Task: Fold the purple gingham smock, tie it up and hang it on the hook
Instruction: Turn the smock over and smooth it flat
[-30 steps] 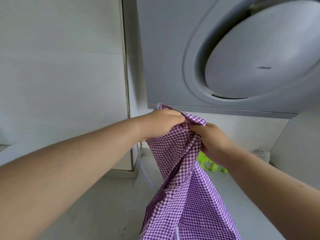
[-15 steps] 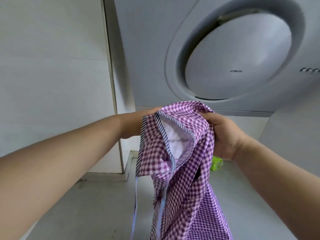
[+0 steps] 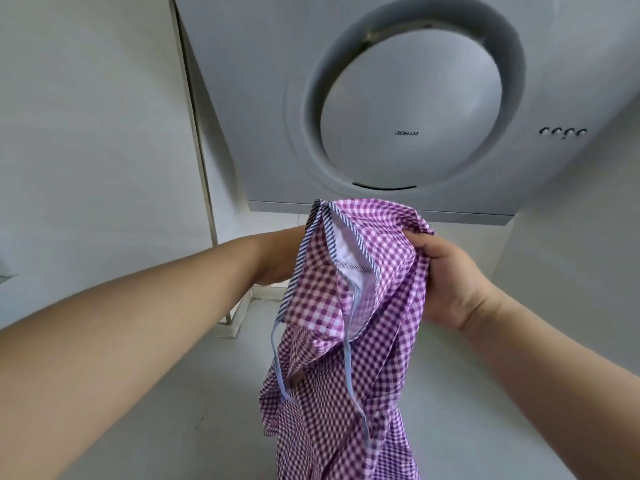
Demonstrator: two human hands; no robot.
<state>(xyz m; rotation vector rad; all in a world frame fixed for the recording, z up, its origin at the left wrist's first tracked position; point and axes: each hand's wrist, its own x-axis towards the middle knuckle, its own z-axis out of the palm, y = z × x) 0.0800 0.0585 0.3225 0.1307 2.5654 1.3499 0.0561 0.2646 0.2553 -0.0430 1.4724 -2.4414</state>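
Setting: pale wall panels to your left, a grey range hood [image 3: 408, 109] overhead with a round disc marked ROBAM and a row of small buttons [image 3: 562, 132] at its right.
Bench: pale grey bench [image 3: 194, 393] runs below your arms toward the back wall.
Purple gingham smock [image 3: 332, 358]: held up in the air between your hands, below the hood's lower edge and above the bench; it hangs down in loose, bunched folds, white inner lining showing at the top, dark striped trim along the left edge.
Ties: thin pale blue ties [image 3: 348, 362] dangle down the front of the cloth.
Right hand [image 3: 446, 282]: your fingers are curled round the smock's upper right edge, gripping a bunch of fabric.
Left hand [image 3: 277, 258]: mostly hidden behind the smock's upper left; you cannot tell how its fingers lie or what they have hold of.
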